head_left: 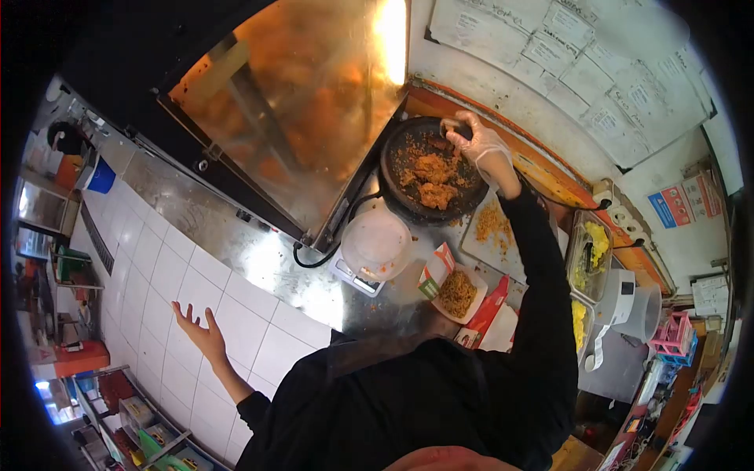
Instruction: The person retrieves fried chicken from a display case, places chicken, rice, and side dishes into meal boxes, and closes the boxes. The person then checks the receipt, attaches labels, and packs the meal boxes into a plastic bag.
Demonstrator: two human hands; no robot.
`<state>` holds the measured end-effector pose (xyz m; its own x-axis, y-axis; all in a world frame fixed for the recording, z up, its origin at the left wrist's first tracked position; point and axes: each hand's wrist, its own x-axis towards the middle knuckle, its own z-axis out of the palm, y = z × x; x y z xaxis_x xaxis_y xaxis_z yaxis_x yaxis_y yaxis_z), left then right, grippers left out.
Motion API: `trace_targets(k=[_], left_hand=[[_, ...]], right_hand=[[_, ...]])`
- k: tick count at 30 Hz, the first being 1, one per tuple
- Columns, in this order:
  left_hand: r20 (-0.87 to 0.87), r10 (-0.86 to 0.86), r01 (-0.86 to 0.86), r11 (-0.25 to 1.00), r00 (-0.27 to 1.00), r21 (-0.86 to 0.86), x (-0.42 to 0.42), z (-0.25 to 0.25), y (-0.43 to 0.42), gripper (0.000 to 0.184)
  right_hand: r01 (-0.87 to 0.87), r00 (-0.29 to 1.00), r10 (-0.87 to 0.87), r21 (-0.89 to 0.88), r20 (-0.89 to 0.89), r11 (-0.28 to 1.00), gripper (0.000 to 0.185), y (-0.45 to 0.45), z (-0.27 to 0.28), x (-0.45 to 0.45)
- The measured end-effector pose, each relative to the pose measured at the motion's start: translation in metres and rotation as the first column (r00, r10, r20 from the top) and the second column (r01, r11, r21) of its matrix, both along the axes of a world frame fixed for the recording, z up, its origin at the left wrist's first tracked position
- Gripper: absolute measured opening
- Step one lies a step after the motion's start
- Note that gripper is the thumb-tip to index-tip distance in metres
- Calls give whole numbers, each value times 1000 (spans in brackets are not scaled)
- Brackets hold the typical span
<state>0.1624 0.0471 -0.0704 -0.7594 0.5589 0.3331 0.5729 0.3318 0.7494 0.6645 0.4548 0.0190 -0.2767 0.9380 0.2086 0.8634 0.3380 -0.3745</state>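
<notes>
The right hand point(481, 147), in a clear glove, is working at the far right rim of a dark stone mortar point(391, 192); broken fried chicken point(433, 169) is lying inside. The step in hand appears to be handling this crumbed food. Any further move there is probably calling for a steady wrist and fingertips kept within the rim. The right arm is reaching forward, wrist bending inward, fingers curling; whether they are grasping anything cannot be told. The left hand point(206, 339), released and bare, is spreading its fingers, palm upturned, over floor tiles point(243, 310), well apart from the mortar.
</notes>
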Motion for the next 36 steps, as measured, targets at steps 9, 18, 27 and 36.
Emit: trace_targets(k=[9,18,27,36], left_hand=[[-63,-105,102,993,992,-57,1,16,-1,75],[-35,-119,119,993,992,-5,6,27,-3,77],[1,-134,134,991,991,-3,4,31,-11,78],[-56,-252,256,962,966,98,24,57,18,78]], right_hand=[[-106,994,110,-100,28,989,51,29,-11,-47],[-37,962,87,-192,258,981,47,33,-40,-64],[-165,901,211,-150,380,975,32,29,-30,-41],[-418,884,356,-172,-303,892,23,51,-10,-8]])
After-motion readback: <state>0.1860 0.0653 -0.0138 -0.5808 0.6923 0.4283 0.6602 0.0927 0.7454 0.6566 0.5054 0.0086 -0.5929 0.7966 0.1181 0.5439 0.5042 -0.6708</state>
